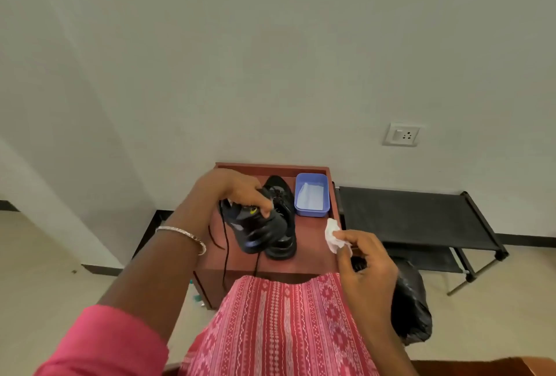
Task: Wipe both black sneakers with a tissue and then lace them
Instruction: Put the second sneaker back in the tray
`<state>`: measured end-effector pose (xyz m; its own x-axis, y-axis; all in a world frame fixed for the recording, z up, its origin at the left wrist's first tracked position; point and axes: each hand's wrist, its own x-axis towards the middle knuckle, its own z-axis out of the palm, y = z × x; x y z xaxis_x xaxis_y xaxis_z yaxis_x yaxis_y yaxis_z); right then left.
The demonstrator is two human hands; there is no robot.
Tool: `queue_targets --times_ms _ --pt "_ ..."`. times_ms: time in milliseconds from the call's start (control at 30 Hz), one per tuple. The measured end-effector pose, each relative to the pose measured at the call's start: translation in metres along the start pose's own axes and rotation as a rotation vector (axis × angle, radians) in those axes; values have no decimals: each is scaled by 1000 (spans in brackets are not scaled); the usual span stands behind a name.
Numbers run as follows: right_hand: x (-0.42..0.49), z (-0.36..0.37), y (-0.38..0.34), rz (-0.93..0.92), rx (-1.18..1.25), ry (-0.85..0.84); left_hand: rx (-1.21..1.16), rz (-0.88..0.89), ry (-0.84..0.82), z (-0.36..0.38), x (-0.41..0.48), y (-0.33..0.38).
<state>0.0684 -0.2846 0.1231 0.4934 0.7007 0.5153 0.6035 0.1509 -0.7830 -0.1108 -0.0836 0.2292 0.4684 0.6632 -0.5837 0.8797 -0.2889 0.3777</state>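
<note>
Sneaker 1 (255, 229), black, is hanging tilted over the small wooden table (310, 258) in the left hand (237, 192), whose fingers are curling over its upper and gripping it from above. Its loose laces (225, 243) are dangling down past the table's front edge. Sneaker 2 (278, 187), also black, is standing on the tabletop just behind it; whether the 2 shoes are touching cannot be told. The right hand (370, 258) is hovering over the table's right front corner, thumb and forefinger pinching a crumpled white tissue (332, 235) while the other fingers are curling loosely. That tissue is touching neither shoe. A blue tub (311, 212) is sitting at the table's back right corner, holding more white paper (311, 195). A silver bangle (183, 232) is circling the left wrist. A black shoe rack (415, 213) is standing just right of the table, and a black bag (412, 309) is lying in front of it.
</note>
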Motion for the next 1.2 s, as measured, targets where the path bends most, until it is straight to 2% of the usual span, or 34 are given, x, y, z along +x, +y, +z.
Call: queue_targets --times_ms 100,267,567,833,1000,1100,1167,1200 --pt "-3 11 5 1 -10 -46 325 -77 1 8 26 -24" --pt "-4 34 20 60 -8 -123 601 -109 120 44 77 -71" --pt "12 74 40 187 55 -222 493 -135 315 98 141 -104" --pt "23 97 59 214 4 -233 484 -154 346 125 156 -115" --pt "27 102 60 353 111 -221 248 -213 417 125 153 -106" --pt "30 99 67 536 210 -197 11 -161 659 124 151 -82" --pt "32 93 75 654 308 -171 -256 -72 802 131 147 -57" --pt "33 89 77 706 353 -151 -401 -36 824 137 144 -42"
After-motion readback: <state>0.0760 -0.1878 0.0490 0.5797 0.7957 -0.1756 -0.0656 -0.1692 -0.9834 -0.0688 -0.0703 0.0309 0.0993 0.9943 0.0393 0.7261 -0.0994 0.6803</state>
